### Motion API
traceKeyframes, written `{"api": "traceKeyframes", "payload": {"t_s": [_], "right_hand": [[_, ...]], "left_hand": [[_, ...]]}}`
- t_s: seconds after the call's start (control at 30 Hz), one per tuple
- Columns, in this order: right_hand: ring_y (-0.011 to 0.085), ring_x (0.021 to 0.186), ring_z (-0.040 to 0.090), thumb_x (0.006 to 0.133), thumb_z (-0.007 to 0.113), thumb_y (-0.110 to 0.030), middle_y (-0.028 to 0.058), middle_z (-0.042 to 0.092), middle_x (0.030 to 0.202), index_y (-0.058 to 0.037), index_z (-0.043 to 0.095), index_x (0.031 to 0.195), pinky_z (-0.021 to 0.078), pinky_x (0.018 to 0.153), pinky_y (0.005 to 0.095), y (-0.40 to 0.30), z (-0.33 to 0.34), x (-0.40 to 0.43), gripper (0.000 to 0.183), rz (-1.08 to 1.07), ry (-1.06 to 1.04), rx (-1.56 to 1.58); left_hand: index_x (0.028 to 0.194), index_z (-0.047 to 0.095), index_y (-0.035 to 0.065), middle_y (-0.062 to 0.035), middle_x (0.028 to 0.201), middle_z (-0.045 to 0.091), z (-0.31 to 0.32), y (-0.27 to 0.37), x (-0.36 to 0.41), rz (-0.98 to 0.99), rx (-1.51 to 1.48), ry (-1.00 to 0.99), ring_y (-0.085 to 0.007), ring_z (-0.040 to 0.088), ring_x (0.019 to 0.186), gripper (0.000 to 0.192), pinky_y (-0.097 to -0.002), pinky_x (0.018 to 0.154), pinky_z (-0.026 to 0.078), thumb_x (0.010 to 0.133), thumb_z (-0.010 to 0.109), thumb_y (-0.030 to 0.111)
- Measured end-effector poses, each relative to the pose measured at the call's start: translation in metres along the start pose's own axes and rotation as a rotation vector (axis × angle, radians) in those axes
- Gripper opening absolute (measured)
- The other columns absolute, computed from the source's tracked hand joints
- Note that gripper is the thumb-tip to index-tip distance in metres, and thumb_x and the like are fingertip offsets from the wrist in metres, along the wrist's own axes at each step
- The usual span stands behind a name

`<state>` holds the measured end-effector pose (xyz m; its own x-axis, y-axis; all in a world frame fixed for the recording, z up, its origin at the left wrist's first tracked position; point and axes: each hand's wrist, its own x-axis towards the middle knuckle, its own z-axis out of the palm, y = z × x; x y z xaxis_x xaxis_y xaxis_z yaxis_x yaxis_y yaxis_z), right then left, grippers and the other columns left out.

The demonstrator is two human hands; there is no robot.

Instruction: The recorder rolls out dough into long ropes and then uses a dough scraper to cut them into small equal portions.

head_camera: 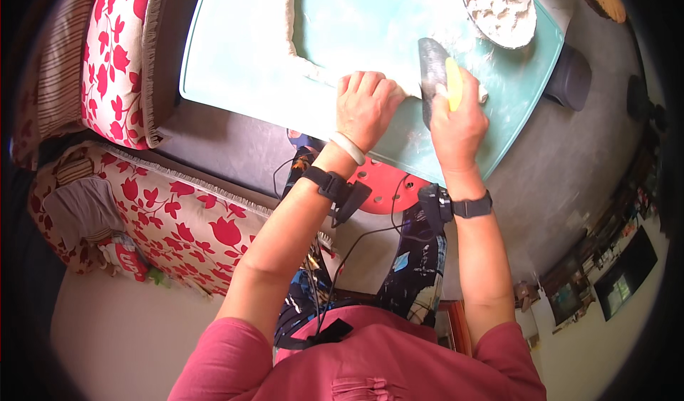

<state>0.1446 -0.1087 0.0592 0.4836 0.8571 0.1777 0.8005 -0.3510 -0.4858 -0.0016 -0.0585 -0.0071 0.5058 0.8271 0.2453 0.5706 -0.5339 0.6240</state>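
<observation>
A long rope of white dough (315,72) bends across a pale green tabletop (513,118). My left hand (366,102), with a bangle at its wrist, lies over the rope with bent fingers. To its right, my right hand (462,118) grips a dough scraper by its yellow handle (454,83). The scraper's broad dark metal blade (432,72) stands across the rope, right of my left fingers. A small end of dough (483,94) shows beyond my right hand. Whether the blade has cut through is hidden.
A bowl of flour (499,8) stands near the table's right corner, with loose flour beside it. A red stool with holes (382,187) is partly under the near edge. Floral-covered sofas (187,208) stand at the left. Cables hang from the wrist-mounted devices.
</observation>
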Motion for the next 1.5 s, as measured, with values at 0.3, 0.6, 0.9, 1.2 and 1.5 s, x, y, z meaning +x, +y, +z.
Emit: {"api": "traceKeyframes", "payload": {"t_s": [0.3,0.6,0.9,1.2,1.5], "right_hand": [[0.0334,0.082,0.073,0.082,0.063,0.003,0.0172,0.073,0.1,-0.0057,0.058,0.125,0.0581,0.067,0.0418,-0.025,-0.02,0.0,0.045,-0.11,-0.121,0.052],[0.0341,0.079,0.072,0.081,0.063,0.001,0.0177,0.073,0.098,-0.0068,0.058,0.126,0.0572,0.066,0.0431,-0.008,0.01,0.006,0.046,-0.049,-0.175,-0.075],[0.0344,0.076,0.071,0.082,0.063,0.002,0.0158,0.073,0.094,-0.0071,0.059,0.125,0.0573,0.066,0.0423,-0.042,-0.022,-0.011,0.045,-0.114,-0.106,0.063],[0.0365,0.072,0.07,0.08,0.061,0.002,0.0171,0.072,0.088,-0.0068,0.056,0.126,0.0554,0.061,0.0458,-0.034,0.014,-0.014,0.047,-0.065,-0.129,-0.085],[0.0356,0.075,0.071,0.081,0.063,0.001,0.0188,0.072,0.094,-0.0065,0.057,0.125,0.0562,0.064,0.0447,-0.038,-0.001,-0.005,0.045,-0.117,0.097,0.027]], "left_hand": [[0.095,0.07,0.018,-0.0004,0.097,0.062,0.002,0.001,0.004,-0.078,-0.001,0.018,-0.0242,0.058,0.093,0.02,-0.0424,0.086,0.04,0.077,0.079,0.021],[0.098,0.068,0.0184,-0.0013,0.1,0.064,-0.004,-0.003,-0.006,0.06,0.033,0.017,-0.0228,0.06,0.099,0.02,-0.0405,0.09,0.044,0.079,0.071,0.013],[0.097,0.065,0.018,0.0033,0.096,0.067,-0.007,-0.005,-0.02,0.06,-0.044,0.02,-0.0184,0.063,0.091,0.02,-0.0353,0.084,0.043,0.079,0.072,0.011],[0.097,0.064,0.0168,0.0014,0.098,0.066,-0.019,-0.015,-0.013,0.103,-0.017,-0.004,-0.0207,0.062,0.094,0.026,-0.0381,0.088,0.043,0.074,0.076,0.014],[0.091,0.068,0.0173,-0.0008,0.094,0.062,-0.025,-0.024,-0.001,0.03,0.039,0.02,-0.0236,0.059,0.096,0.019,-0.0408,0.09,0.042,0.075,0.078,0.02]]}}
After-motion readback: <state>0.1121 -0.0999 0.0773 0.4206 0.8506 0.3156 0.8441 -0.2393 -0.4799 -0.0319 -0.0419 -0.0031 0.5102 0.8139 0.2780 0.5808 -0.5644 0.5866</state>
